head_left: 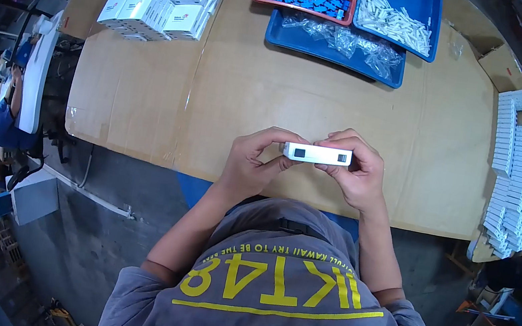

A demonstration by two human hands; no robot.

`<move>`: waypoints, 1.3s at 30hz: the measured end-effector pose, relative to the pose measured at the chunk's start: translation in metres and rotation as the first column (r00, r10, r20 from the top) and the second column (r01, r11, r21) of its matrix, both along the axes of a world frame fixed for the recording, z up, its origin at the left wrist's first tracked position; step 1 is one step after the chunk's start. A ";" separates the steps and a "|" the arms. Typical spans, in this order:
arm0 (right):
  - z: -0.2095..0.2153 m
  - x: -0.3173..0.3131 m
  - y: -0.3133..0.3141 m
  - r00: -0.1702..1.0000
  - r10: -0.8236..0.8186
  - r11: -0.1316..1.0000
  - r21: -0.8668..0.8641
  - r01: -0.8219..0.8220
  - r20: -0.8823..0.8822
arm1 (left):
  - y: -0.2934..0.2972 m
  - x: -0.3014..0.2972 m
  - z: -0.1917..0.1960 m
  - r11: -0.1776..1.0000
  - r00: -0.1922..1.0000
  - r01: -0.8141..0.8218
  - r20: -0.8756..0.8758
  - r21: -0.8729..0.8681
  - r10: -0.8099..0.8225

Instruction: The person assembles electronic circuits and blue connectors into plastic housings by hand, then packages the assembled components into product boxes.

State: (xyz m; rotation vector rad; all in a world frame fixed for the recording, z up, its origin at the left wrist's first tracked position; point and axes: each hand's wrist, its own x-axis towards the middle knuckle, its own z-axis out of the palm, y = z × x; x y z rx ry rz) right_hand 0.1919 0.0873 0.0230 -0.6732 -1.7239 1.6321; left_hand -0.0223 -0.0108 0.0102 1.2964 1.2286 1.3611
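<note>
At mid-frame we see both hands, left hand [249, 161] and right hand [354, 170], fingers gripping a white box [317, 154] by its ends above the tabletop [272, 90].

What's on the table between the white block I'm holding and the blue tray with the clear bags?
Nothing: in the head view, only bare cardboard-covered table lies between the small white block, held by left hand and right hand, and the blue tray.
</note>
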 end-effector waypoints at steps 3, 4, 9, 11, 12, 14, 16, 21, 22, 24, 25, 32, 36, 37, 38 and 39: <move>-0.004 0.002 0.004 0.999 0.014 0.998 -0.063 -0.017 -0.040 | -0.001 0.000 -0.004 1.000 1.000 -0.011 -0.027 0.002 0.011; -0.007 0.002 0.006 0.998 0.028 0.989 -0.144 -0.037 -0.060 | 0.000 0.000 -0.004 0.999 0.998 -0.036 -0.052 -0.010 0.035; -0.022 -0.008 0.001 0.904 -0.196 0.677 -0.719 -0.155 -0.379 | 0.008 0.004 0.008 0.993 0.985 0.088 0.145 0.077 -0.098; -0.026 -0.012 -0.005 0.852 -0.221 0.579 -0.767 -0.277 -0.475 | 0.011 0.007 0.010 0.986 0.988 0.153 0.000 0.063 -0.153; -0.031 -0.013 -0.009 0.852 -0.220 0.579 -0.767 -0.278 -0.474 | 0.011 0.011 0.004 0.986 0.988 0.152 0.000 0.063 -0.152; -0.046 -0.013 -0.018 0.829 -0.216 0.459 -0.803 -0.380 -0.516 | 0.012 0.022 -0.009 0.998 0.998 0.039 0.044 -0.046 -0.037; -0.047 -0.018 -0.025 0.849 -0.242 0.415 -0.841 -0.347 -0.470 | 0.010 0.027 -0.009 0.996 0.991 0.020 0.135 -0.088 -0.008; -0.034 -0.024 -0.029 0.986 -0.165 0.671 -0.734 0.103 -0.013 | 0.011 0.029 -0.023 0.977 0.964 -0.064 0.242 -0.203 0.113; -0.032 -0.024 -0.028 0.961 -0.205 0.779 -0.564 0.275 0.186 | 0.012 0.028 -0.022 0.962 0.958 -0.056 0.257 -0.266 0.127; -0.029 -0.014 -0.019 0.975 -0.191 0.792 -0.568 0.222 0.114 | 0.012 0.026 -0.021 0.944 0.953 -0.048 0.269 -0.327 0.141; -0.026 -0.010 -0.015 0.983 -0.178 0.805 -0.568 0.172 0.046 | 0.012 0.027 -0.022 0.954 0.990 -0.103 0.063 -0.283 0.125; -0.032 -0.008 -0.002 0.979 -0.189 0.896 -0.394 0.203 0.075 | 0.016 0.030 -0.013 0.944 0.910 -0.313 -0.252 0.102 0.329; -0.034 -0.003 0.000 0.970 -0.192 0.789 -0.611 0.061 -0.151 | 0.015 0.032 -0.015 0.955 0.919 -0.279 0.260 -0.103 0.297; -0.037 -0.004 0.000 0.969 -0.212 0.805 -0.585 0.100 -0.126 | 0.013 0.029 -0.018 0.968 0.953 -0.228 0.180 -0.103 0.243; -0.039 -0.005 0.000 0.967 -0.234 0.818 -0.558 0.139 -0.102 | 0.011 0.028 -0.019 0.979 0.978 -0.175 0.099 -0.108 0.186; -0.039 -0.006 -0.002 0.967 -0.234 0.818 -0.558 0.139 -0.104 | 0.011 0.031 -0.021 0.979 0.978 -0.175 0.097 -0.107 0.185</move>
